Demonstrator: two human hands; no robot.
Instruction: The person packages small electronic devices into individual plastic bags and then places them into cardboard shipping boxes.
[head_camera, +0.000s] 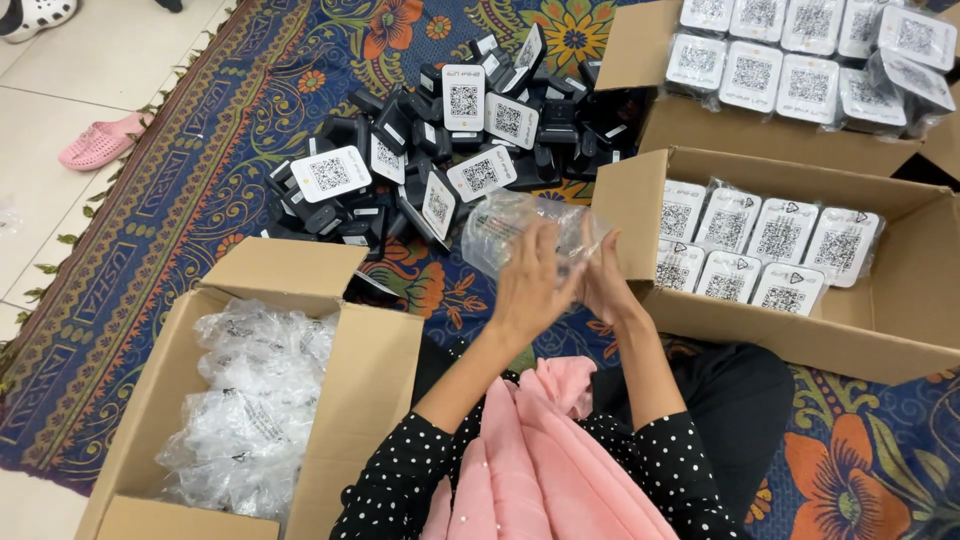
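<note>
Both hands are up together on a clear plastic bag (520, 225), left hand (530, 285) and right hand (605, 275) gripping it. Pile of black devices (450, 150) just behind on the rug (200, 180), open box (900, 320) beside.

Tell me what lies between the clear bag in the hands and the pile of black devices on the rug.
Nothing visible does. Both hands, left hand and right hand, hold the clear plastic bag right at the near edge of the pile of black devices; no box or other item lies between.
</note>
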